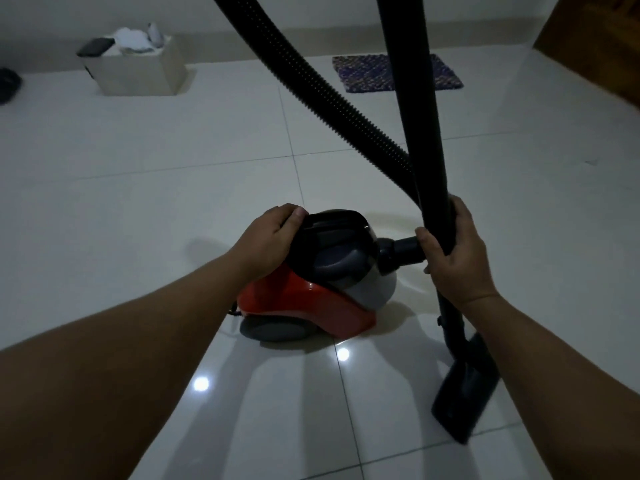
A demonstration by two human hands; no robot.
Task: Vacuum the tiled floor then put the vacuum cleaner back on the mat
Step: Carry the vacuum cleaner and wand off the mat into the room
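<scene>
A red and grey canister vacuum cleaner (311,303) stands on the white tiled floor (173,202) in the middle of the view. My left hand (270,237) grips its black carry handle on top. My right hand (450,258) is closed around the black rigid wand (415,116), which stands nearly upright. The flat floor nozzle (464,386) rests on the tiles at the lower right. A ribbed black hose (311,81) arcs from the top of the view down to the canister's front. A purple woven mat (374,72) lies at the far wall.
A cardboard box (138,71) holding white cloths and a dark item sits at the back left by the wall. A dark object (8,86) lies at the far left edge. Brown wooden furniture (595,46) fills the upper right corner.
</scene>
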